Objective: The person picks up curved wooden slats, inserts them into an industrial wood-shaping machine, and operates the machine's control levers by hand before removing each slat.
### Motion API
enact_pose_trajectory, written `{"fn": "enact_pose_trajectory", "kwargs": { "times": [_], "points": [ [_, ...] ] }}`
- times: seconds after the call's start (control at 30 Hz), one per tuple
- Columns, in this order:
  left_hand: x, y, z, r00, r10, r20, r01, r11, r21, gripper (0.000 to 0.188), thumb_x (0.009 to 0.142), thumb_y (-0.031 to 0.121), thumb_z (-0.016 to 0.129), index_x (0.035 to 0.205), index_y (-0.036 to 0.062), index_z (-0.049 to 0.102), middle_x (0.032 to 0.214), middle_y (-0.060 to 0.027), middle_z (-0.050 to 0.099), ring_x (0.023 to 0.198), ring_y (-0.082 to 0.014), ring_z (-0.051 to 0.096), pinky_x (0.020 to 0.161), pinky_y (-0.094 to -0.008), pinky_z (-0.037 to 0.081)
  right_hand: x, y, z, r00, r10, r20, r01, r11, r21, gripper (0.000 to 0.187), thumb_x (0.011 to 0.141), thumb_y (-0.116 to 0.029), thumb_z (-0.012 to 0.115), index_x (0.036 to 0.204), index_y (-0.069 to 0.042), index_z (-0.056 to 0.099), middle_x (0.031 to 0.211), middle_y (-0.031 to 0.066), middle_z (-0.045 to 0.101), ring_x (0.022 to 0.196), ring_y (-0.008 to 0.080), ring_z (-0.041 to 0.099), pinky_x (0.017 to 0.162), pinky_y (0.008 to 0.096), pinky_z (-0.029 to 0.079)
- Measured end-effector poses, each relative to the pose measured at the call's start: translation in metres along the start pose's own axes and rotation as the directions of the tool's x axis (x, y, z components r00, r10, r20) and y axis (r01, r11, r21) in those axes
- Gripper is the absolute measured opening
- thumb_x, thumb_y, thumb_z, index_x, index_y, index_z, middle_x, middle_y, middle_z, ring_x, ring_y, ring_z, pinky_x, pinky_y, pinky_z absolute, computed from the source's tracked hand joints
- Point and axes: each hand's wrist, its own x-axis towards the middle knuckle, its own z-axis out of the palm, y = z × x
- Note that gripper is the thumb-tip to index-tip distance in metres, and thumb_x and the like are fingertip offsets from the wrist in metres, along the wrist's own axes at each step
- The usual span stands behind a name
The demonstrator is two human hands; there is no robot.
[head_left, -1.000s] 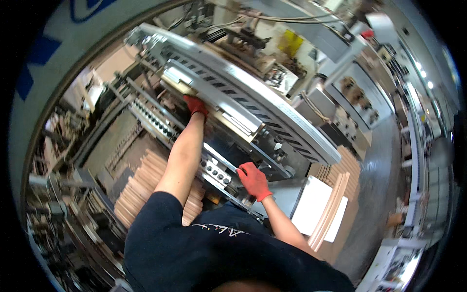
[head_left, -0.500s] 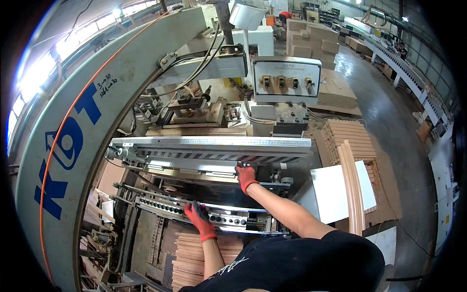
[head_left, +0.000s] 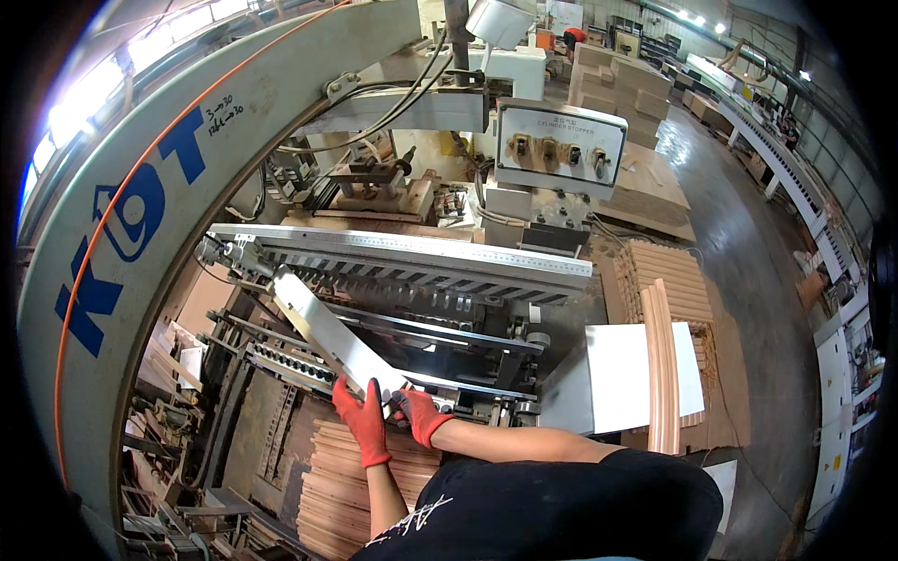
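Both my hands wear red work gloves with dark fingers. A narrow white board (head_left: 327,327) slants across the machine bed, its far end near the left end of the metal fence (head_left: 412,245). At the board's near end, my left hand (head_left: 363,416) is closed around the left edge, thumb on the white face. My right hand (head_left: 421,414) is closed at the right corner of that end, some fingertips hidden. Beneath the board run the machine's rails (head_left: 449,327) and a bar with a row of black round parts (head_left: 295,363).
A stack of wooden strips (head_left: 369,486) lies below my left forearm. To the right are a white panel (head_left: 613,379), wooden mouldings (head_left: 662,374) and stacked strips (head_left: 669,280). A control box (head_left: 561,150) stands behind the fence; the machine's big pale arm (head_left: 178,168) curves along the left.
The white board has come away from the fence and now slants toward me. Both hands have closed on its near end; my right hand has moved back from the fence, down and left.
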Motion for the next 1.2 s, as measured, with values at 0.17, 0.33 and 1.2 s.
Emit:
{"fn": "enact_pose_trajectory", "kwargs": {
  "times": [0.17, 0.33, 1.2],
  "points": [
    [0.013, 0.003, 0.033, 0.997, 0.0, 0.078, -0.023, 0.957, 0.29, 0.082, 0.071, 0.039, 0.085, 0.135, 0.0039, 0.049, 0.133, -0.0252, 0.051, 0.128, -0.043, 0.044, 0.107, -0.0498, 0.036, 0.002, 0.001, -0.011, 0.979, 0.008, 0.203, -0.01, 1.0, 0.007, 0.027, 0.098, -0.035, 0.051, 0.091, -0.013, 0.064, 0.08, -0.0001, 0.065, 0.063, 0.0138, 0.058, 0.054, 0.0277, 0.043],
    [0.01, 0.0, 0.044, 0.997, -0.034, 0.064, 0.008, 0.931, 0.364, 0.085, 0.067, 0.039, 0.087, 0.136, 0.0068, 0.048, 0.137, -0.0278, 0.047, 0.13, -0.0437, 0.042, 0.11, -0.0527, 0.034, -0.005, -0.016, -0.019, 0.991, -0.125, -0.043, 0.128, 0.989, 0.077, 0.02, 0.096, -0.027, 0.059, 0.09, -0.008, 0.062, 0.082, 0.0031, 0.062, 0.065, 0.0186, 0.056, 0.057, 0.0372, 0.048],
    [0.007, -0.025, 0.033, 0.999, 0.033, 0.042, -0.041, 0.981, 0.192, 0.072, 0.073, 0.013, 0.077, 0.135, -0.0068, 0.048, 0.135, -0.0264, 0.051, 0.127, -0.0421, 0.047, 0.108, -0.0465, 0.038, 0.063, -0.093, 0.015, 0.876, -0.363, 0.316, 0.376, 0.106, -0.92, 0.032, 0.083, -0.027, 0.057, 0.107, -0.006, 0.065, 0.101, 0.0233, 0.07, 0.098, 0.0418, 0.066, 0.081, 0.0504, 0.051]
  ]
}}
